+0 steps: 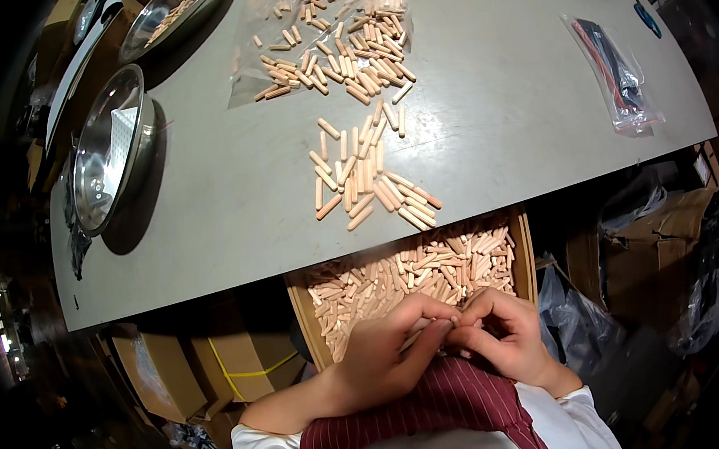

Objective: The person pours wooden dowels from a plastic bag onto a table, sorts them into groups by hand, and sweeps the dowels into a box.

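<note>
My left hand (392, 350) and my right hand (506, 336) meet at the fingertips, low in front of my body. Both are closed in a pinch. Pale wood, seemingly wooden dowel pins, shows partly between the left thumb and fingers; what the right fingers pinch is hidden. Just beyond the hands is a box (300, 311) with wooden walls, filled with loose wooden dowel pins (440, 264). On the grey table (228, 193) above it lies a loose heap of dowel pins (363, 168). Farther back, a clear plastic bag (247, 63) has more dowels on or in it.
Two shiny metal bowls stand at the left: the nearer bowl (88, 197) holds something white, the farther bowl (134, 39) some dowels. A flat plastic packet (616, 74) lies at the right. Cardboard boxes (653, 259) stand below the table on both sides.
</note>
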Demonstrator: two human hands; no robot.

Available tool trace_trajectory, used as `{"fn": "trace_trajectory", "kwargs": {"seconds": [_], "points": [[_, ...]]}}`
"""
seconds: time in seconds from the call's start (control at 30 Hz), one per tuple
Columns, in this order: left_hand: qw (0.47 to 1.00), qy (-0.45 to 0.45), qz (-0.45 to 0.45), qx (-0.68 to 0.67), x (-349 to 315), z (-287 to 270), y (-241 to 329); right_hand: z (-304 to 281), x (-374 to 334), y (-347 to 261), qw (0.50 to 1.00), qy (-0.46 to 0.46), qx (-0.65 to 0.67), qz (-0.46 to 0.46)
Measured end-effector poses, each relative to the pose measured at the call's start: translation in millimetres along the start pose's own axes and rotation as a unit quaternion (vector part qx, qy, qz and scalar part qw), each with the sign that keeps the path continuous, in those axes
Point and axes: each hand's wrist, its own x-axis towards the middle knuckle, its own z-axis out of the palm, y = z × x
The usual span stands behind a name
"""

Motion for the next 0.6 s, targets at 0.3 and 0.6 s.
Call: {"fn": "trace_trajectory", "kwargs": {"seconds": [0.3, 0.6], "points": [[0.989, 0.000, 0.085, 0.118, 4.8, -7.2, 8.7, 1.7, -1.2, -4.2, 0.995, -0.016, 0.072, 0.066], [0.990, -0.025, 0.122, 0.071, 6.4, -4.7, -3.9, 0.4, 4.6, -8.3, 0.968, -0.032, -0.194, -0.153]]}}
